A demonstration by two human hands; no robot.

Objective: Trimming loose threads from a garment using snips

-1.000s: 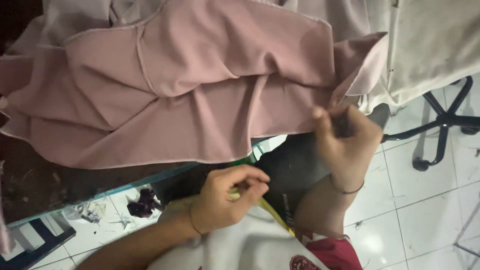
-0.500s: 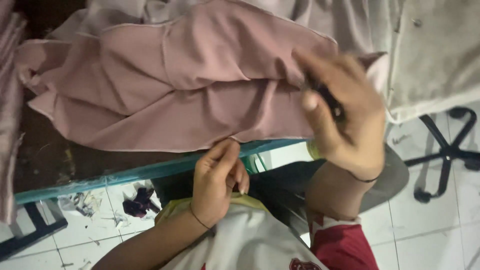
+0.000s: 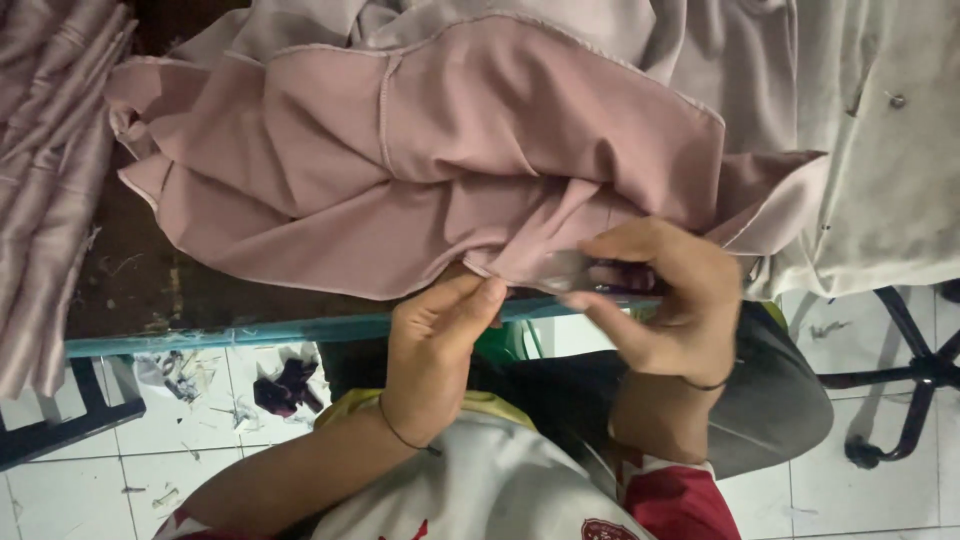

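Dusty-pink garment (image 3: pixel 420 160) heaped on the dark surface (image 3: pixel 130 290), its lower hem at the surface's teal edge, left hand (image 3: pixel 435 350) fingers pinching that hem, right hand (image 3: pixel 660 300) fingers closed on a small dark tool (image 3: pixel 615 275) against the hem.

Garment sewing workshop, small tailoring floor. Pink cloth (image 3: pixel 430 150) with stitched seams and finished hems lies heaped over a worn dark counter (image 3: pixel 130 290) with a teal edge. More folded pink pieces (image 3: pixel 50 160) are stacked at the left, same colour, so batch work. Pale fabric (image 3: pixel 880 140) hangs at the right. White tile floor (image 3: pixel 120 470) below is littered with thread ends and fabric scraps (image 3: pixel 285 385). A black swivel chair base (image 3: pixel 915 380) stands at the right. Grimy, used surfaces, not a home.
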